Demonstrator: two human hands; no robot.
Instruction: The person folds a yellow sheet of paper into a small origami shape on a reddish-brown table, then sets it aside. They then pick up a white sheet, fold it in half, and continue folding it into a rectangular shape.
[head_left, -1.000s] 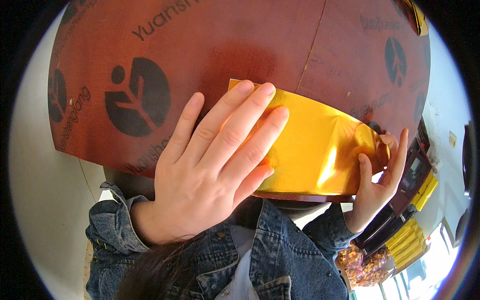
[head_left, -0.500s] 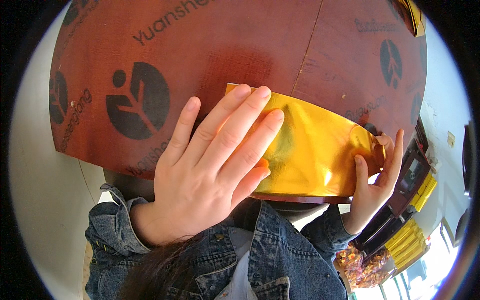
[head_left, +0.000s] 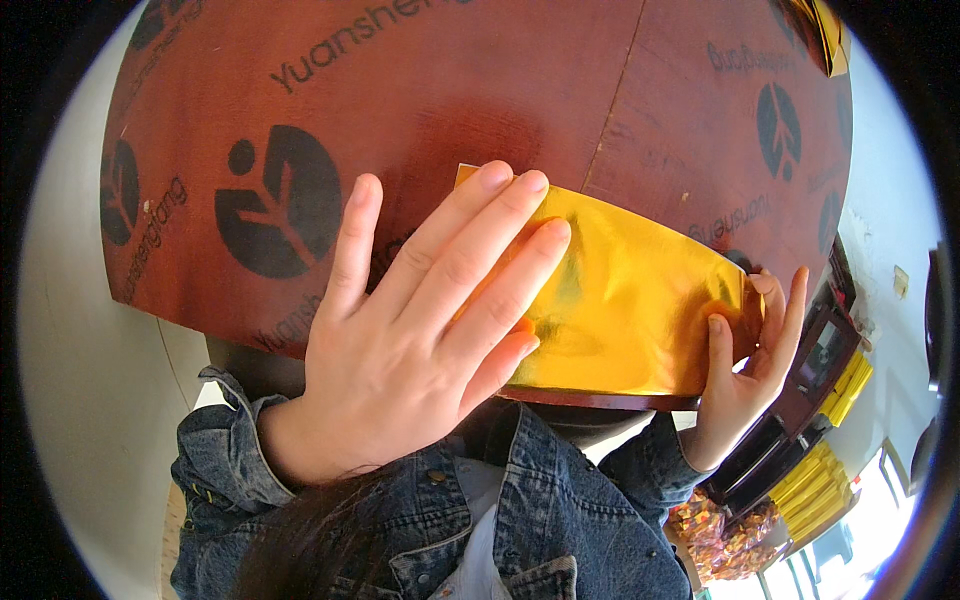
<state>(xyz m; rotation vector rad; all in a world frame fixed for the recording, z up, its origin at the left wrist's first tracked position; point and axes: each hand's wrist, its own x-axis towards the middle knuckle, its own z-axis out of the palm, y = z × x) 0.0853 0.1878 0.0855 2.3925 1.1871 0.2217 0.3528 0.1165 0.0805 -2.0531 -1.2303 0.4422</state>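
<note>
A shiny gold foil sheet (head_left: 630, 300) lies along the near edge of a reddish-brown board tabletop (head_left: 450, 110). Over the sheet's left end, my left hand (head_left: 410, 320) is laid flat with its fingers stretched out and the little finger spread away. It covers that end, so only a corner shows beyond the fingertips. At the sheet's right end, my right hand (head_left: 750, 360) pinches the edge between thumb and fingers. Both denim sleeves come up from the lower edge.
More folded gold sheets (head_left: 825, 40) lie at the tabletop's far right corner. A seam (head_left: 615, 95) runs across the board. Beyond the right side stand a dark cabinet (head_left: 790, 430), stacked yellow bundles (head_left: 812, 490) and clear bags of colourful pieces (head_left: 725, 535). A pale wall is at left.
My left little finger has spread a little further outward. The foil's right end looks smoother and its edge has shifted slightly in my right hand. Otherwise both hands stay nearly still.
</note>
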